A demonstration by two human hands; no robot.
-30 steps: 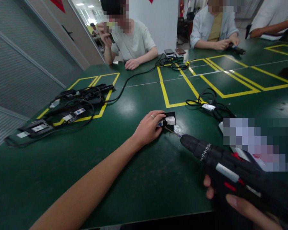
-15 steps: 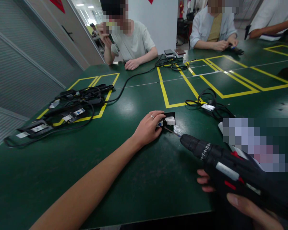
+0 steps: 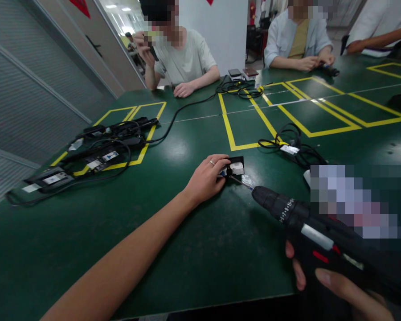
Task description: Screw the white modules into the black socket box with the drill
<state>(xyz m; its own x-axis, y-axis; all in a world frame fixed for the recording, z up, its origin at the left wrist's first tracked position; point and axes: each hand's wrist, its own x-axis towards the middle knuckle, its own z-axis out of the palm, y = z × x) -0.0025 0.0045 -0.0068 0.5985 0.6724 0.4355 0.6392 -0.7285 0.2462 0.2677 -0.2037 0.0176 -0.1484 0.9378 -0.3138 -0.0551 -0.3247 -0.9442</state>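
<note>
My left hand [image 3: 209, 178] is closed on a small black piece with a white label [image 3: 236, 168], pressing it against the green table; a ring shows on one finger. My right hand [image 3: 327, 276] grips a black cordless drill [image 3: 300, 218] with red accents and a numbered collar. From its chuck, a long thin screwdriver bit [image 3: 242, 182] reaches to the near edge of the labelled piece, close to my left fingertips. Whether the tip sits in a screw is too small to tell. Part of the drill's body lies behind a blurred patch.
Black power adapters with cables [image 3: 113, 142] lie at the left on the green table [image 3: 173, 240], which has yellow tape outlines [image 3: 234, 145]. A coiled cable with a white tag [image 3: 290, 150] lies right of centre. Several people sit across, near two small stacked boxes [image 3: 234, 73].
The fingers of my right hand have closed in around the drill's handle. The drill has shifted very slightly to the right. My left hand stays in place.
</note>
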